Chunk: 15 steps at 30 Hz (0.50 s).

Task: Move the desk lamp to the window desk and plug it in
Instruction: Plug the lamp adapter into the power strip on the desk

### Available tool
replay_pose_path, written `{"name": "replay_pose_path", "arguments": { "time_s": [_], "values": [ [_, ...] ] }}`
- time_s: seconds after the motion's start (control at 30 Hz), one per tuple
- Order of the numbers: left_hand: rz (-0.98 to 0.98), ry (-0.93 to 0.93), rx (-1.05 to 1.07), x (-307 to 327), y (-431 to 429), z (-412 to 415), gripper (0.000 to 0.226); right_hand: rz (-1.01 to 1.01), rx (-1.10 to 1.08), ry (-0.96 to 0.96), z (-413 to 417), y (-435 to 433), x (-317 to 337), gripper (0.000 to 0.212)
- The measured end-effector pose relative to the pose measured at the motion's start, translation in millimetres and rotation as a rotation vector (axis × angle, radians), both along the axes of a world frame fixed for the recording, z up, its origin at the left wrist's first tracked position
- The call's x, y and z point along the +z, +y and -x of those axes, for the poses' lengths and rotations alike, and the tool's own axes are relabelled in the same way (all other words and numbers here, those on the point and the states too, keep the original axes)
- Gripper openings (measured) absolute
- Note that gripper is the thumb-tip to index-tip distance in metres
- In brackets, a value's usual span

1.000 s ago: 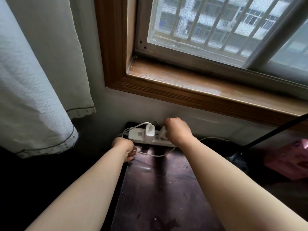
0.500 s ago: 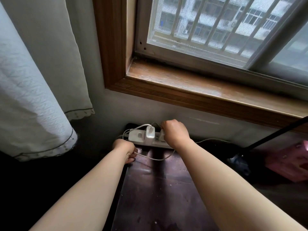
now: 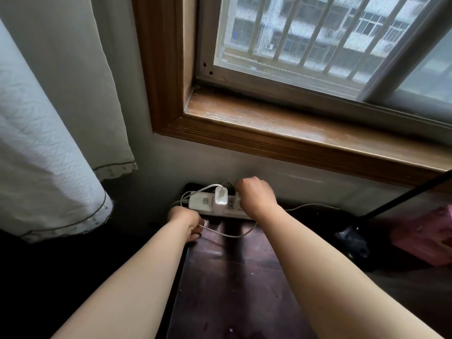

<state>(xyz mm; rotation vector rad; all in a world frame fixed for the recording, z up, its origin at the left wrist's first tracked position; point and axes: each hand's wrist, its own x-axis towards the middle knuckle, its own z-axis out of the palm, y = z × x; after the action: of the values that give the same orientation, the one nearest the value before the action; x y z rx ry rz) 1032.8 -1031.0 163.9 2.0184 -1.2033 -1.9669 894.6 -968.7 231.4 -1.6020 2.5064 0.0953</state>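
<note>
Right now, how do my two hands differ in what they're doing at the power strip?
The right hand is closed over a plug on the power strip, against the wall; the left hand sits nearer, off the strip. The left pinches a thin white cable; what the right holds is hidden. Both are closed, knuckles up.

the right hand (image 3: 255,195) is closed over the right end of the power strip (image 3: 208,203), hiding whatever plug it grips and the sockets beneath. the left hand (image 3: 187,222) curls its fingertips out of sight around a thin white cable (image 3: 227,234). a dark pole (image 3: 406,195) runs off the right edge. the pink object (image 3: 425,237) is cut off there, too dim to identify.
</note>
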Motion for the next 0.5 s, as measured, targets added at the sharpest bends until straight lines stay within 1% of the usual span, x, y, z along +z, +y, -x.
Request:
{"name": "replay_pose_path", "arguments": {
  "time_s": [0.07,0.2,0.3,0.43,0.5],
  "values": [
    [-0.001,-0.005,-0.002,1,1,0,0.025,-0.002,-0.006,-0.002,0,0,0,0.028],
    [0.014,-0.009,0.003,4,3,-3,0.016,-0.001,-0.002,0.002,2,1,-2,0.028],
    [0.037,0.012,0.038,5,5,-5,0.018,-0.013,-0.001,-0.012,3,1,-3,0.028],
    [0.050,0.048,0.054,13,12,-4,0.012,0.002,-0.048,-0.112,4,5,-4,0.027],
    [0.059,0.063,0.060,17,17,-4,0.015,0.062,-0.106,-0.202,5,12,-1,0.037]
  ]
}}
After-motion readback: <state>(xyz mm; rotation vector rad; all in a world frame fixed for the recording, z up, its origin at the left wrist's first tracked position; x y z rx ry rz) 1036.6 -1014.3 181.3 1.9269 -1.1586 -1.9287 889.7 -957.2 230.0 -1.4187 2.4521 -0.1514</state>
